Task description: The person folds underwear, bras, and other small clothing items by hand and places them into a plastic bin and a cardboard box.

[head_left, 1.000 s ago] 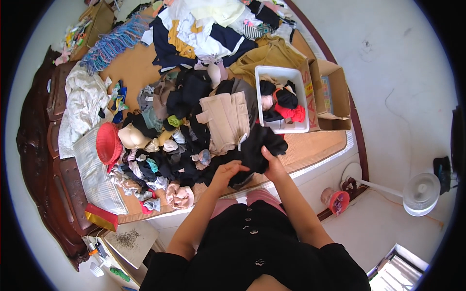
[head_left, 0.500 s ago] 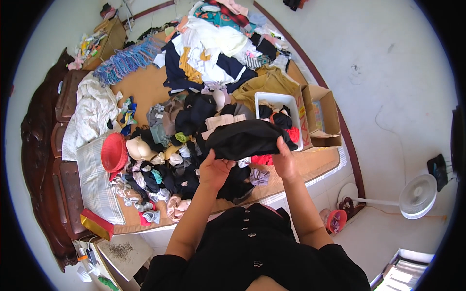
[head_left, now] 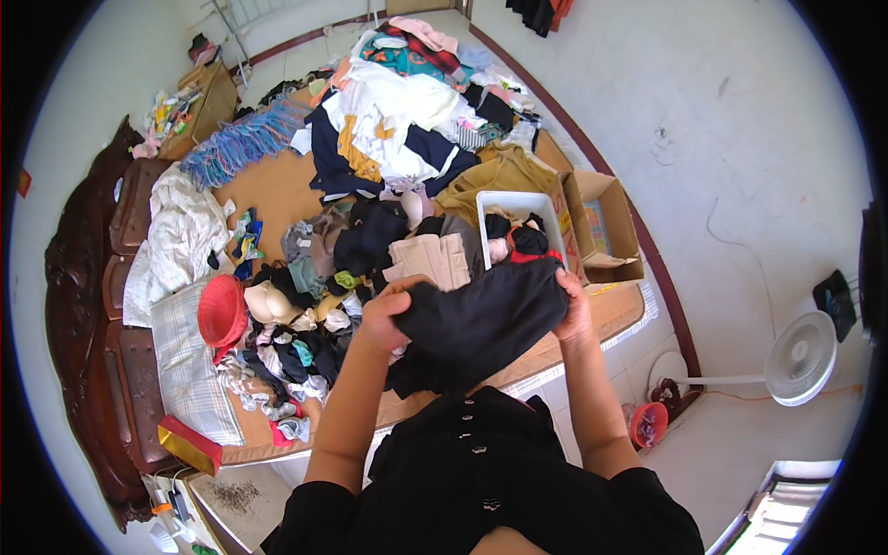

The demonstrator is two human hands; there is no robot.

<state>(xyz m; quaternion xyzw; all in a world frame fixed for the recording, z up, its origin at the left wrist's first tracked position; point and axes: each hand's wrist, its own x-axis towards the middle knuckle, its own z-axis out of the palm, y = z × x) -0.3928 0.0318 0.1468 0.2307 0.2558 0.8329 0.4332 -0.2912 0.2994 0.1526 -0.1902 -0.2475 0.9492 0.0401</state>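
A black cloth garment is stretched between my two hands, in front of my chest. My left hand grips its left end with the fingers closed. At the right end, my right hand pinches the upper edge. Its exact kind does not show. Just beyond it lies a beige folded garment. To the right of that stands a white plastic tub with black, red and pale clothing inside. Part of the heap of dark clothes is hidden behind the black garment.
An open cardboard box adjoins the tub. At the left are a red basket and a brown padded headboard. A large pile of clothes covers the bed's far end. A white fan stands at the right.
The black garment has come closer to me and hangs wider and lower, where before it was bunched. My hands have moved apart, and more of the beige garment and tub shows.
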